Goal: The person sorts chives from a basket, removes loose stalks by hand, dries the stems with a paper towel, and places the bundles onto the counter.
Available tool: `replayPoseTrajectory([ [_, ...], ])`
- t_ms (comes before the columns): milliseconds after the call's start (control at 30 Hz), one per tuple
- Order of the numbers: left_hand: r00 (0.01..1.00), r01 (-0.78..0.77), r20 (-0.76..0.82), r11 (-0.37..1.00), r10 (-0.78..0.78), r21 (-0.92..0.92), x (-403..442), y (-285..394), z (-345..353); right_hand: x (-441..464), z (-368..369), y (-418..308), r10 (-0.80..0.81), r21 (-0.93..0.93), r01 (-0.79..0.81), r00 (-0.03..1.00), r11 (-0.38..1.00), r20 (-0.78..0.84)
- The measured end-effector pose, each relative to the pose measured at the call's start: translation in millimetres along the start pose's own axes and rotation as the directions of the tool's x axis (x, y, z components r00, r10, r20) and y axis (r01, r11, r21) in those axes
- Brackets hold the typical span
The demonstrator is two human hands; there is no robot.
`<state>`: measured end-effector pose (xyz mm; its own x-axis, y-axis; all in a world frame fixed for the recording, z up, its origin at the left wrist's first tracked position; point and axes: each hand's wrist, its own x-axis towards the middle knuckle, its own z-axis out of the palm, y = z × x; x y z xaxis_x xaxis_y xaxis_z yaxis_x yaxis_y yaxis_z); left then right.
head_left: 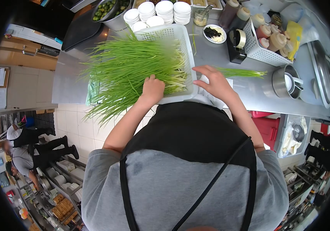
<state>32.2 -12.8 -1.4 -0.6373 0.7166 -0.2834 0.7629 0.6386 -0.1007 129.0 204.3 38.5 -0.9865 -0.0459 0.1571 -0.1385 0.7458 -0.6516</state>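
Observation:
A big heap of thin spring onions (130,63) lies across a white perforated basket (188,50), pale ends to the right and green tops hanging over the left side. My left hand (153,89) is in the near part of the heap, its fingers curled around some stalks. Beside the basket's right rim is my right hand (214,82), thumb and fingers apart with nothing between them. A small bunch of spring onions (244,72) rests on the steel counter just beyond it. A white cloth or sheet (211,97) is partly hidden under my right wrist.
Behind the basket stand stacks of white dishes (164,11) and a pot of green limes (104,9). Toward the right are a small plate (214,34), a black dispenser (236,46), a crate of bottles (263,48) and metal pots (285,81). Other people (26,154) stand at left.

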Motion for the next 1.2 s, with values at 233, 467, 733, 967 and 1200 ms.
replayPoseTrajectory([
  [233, 0.996, 0.076, 0.024, 0.737, -0.081, -0.671, -9.7, -42.0, -36.2, 4.9, -9.5, -0.2, -0.018, 0.050, 0.019, 1.000, 0.999, -0.009],
  [467, 0.980, 0.151, 0.093, 0.356, -0.176, -0.922, -14.4, -73.5, -50.5, 27.8, 9.0, -0.6, -0.057, 0.099, 0.056, 0.998, 0.993, 0.004],
  [733, 0.980, 0.105, 0.065, 0.210, -0.190, -0.972, -14.6, -68.2, -47.0, 64.7, 50.0, -26.0, 0.248, 0.519, -0.138, 0.958, 0.844, -0.147],
  [967, 0.972, 0.125, 0.060, 0.286, -0.226, -0.950, -8.0, -68.0, -35.0, 73.9, 71.8, -12.6, 0.271, 0.699, -0.123, 0.957, 0.705, -0.105],
  [1200, 0.884, 0.232, -0.070, 0.564, -0.463, -0.793, -21.4, -52.2, -64.5, 76.7, 59.0, -6.9, 0.268, 0.708, -0.114, 0.957, 0.697, -0.109],
])
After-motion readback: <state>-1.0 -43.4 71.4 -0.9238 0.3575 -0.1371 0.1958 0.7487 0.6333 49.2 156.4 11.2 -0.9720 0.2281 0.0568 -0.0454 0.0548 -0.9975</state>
